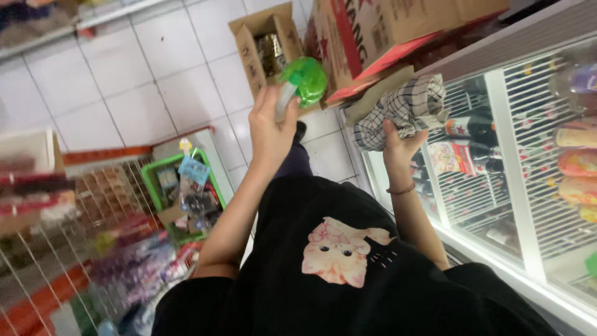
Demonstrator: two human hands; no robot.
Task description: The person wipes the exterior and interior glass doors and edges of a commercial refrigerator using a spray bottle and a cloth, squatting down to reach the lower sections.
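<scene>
From the head camera, looking down, the left hand [268, 127] has its fingers wrapped around a spray bottle with a translucent green plastic head [301, 84], raised over the white tiled floor [124, 81]. The right hand [400, 144] clutches a crumpled grey-and-white checked cloth [404, 109] just beside the glass lid of a white chest freezer [497, 162]. It looks like a spray-and-wipe stage; a next move would need the nozzle aimed at the glass.

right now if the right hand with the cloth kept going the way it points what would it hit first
Probably the glass lid of the chest freezer: the right hand holds the checked cloth just beside its near corner. Depth is unclear, so it might meet the cardboard boxes instead.
</scene>
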